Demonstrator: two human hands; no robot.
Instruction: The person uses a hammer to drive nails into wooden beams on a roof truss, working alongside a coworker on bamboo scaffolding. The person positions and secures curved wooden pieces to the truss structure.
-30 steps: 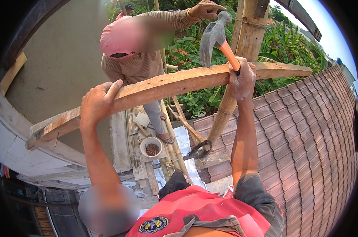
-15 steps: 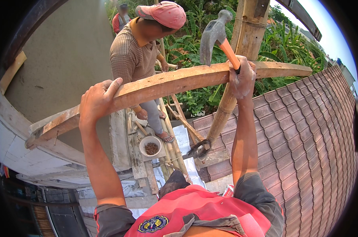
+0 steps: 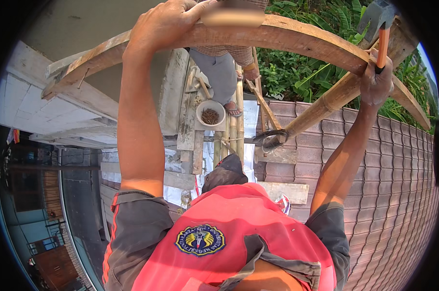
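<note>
A long wooden beam [image 3: 297,41] stretches across the upper part of the view, bowed by the lens. My left hand [image 3: 163,24] grips it left of the middle, thumb lying along the top edge. Farther right, my right hand [image 3: 377,85] is closed round the orange handle of a claw hammer [image 3: 383,46] and rests against the beam. The hammer's head points up, partly cut by the frame edge. A nail [image 3: 84,77] sticks out of the beam near its left end.
Behind the beam stands a co-worker [image 3: 214,72] on bamboo poles [image 3: 236,121], beside a white bucket [image 3: 211,112] of nails. A thick bamboo post [image 3: 326,104] leans up at the right. Roof tiles [image 3: 374,179] slope along the right; a block wall [image 3: 40,106] lies left.
My view has tilted downward, so the beam and both hands sit higher in the picture. My right hand and the hammer have shifted right relative to my body. Both holds remain.
</note>
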